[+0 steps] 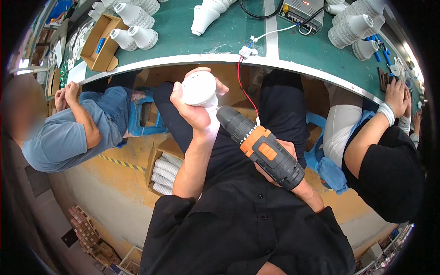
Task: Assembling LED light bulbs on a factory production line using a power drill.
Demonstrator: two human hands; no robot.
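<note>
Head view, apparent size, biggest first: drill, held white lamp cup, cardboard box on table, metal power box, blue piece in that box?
1. Drill
2. Cardboard box
3. White lamp cup and metal power box: look alike, unranked; cup is nearer the camera
4. Blue piece

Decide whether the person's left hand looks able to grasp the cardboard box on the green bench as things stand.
Probably not: the left hand is wrapped around a white bulb-shaped piece and would likely need emptying first.
</note>
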